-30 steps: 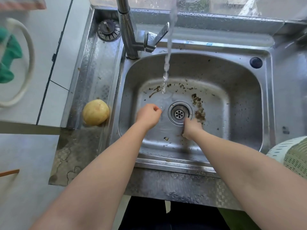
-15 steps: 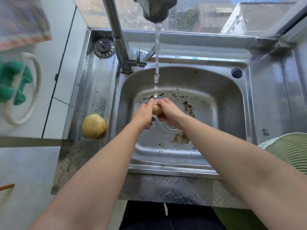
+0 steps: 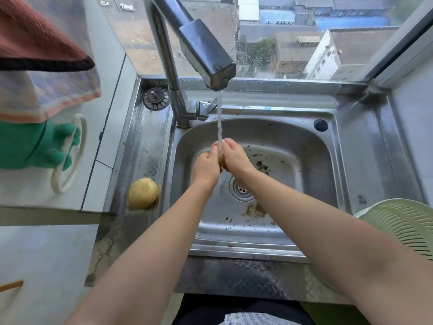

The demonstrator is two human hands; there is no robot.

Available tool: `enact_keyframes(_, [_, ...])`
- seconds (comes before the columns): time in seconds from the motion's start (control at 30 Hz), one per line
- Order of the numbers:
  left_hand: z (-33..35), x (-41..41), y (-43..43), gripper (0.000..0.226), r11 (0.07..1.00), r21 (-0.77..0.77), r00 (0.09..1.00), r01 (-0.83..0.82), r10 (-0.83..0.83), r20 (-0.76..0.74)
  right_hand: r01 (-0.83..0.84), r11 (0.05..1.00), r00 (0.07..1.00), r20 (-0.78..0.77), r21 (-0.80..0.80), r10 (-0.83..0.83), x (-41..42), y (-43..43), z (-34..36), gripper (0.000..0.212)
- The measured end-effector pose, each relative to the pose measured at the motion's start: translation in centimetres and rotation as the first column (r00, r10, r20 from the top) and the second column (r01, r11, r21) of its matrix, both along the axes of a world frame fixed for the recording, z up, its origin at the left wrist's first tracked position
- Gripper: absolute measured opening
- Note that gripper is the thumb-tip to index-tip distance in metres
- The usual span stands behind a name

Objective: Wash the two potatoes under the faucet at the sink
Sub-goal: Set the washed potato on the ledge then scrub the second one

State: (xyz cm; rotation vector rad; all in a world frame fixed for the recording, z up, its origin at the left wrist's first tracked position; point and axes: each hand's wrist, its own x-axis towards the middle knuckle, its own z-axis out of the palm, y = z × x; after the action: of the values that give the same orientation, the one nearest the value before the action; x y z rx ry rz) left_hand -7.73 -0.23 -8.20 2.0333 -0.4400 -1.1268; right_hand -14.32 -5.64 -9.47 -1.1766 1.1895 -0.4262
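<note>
A small potato (image 3: 221, 160) is pressed between my left hand (image 3: 205, 167) and my right hand (image 3: 235, 157) above the steel sink (image 3: 293, 146). Only a sliver of it shows between the palms. Water runs from the faucet (image 3: 207, 55) straight down onto my hands and the potato. A second, larger yellow potato (image 3: 143, 193) lies on the wet ledge left of the basin, apart from both hands.
Bits of dirt and peel lie around the drain (image 3: 241, 189). A pale green colander (image 3: 403, 227) stands at the right edge. A sink plug (image 3: 156, 98) rests at the back left. Green rubber gloves (image 3: 37, 144) and a towel (image 3: 44, 64) hang on the left wall.
Both hands have risen from the sink bottom near the drain, come together around the small potato and moved it up into the water stream. The view has tilted upward.
</note>
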Motion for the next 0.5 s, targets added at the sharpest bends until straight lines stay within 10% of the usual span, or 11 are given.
enact_keyframes(0.2, [1.2,-0.2,-0.9,0.058,0.996,0.068,0.969,-0.064,0.078,-0.235,-0.005,1.0,1.0,0.022,-0.008,0.005,0.1,0.5,1.1,0.011])
enact_keyframes(0.5, [0.9,-0.4,-1.8,0.032,0.987,-0.107,0.987,-0.12,0.107,-0.117,0.057,0.991,0.994,0.089,0.12,-0.068,0.1,0.1,2.7,0.029])
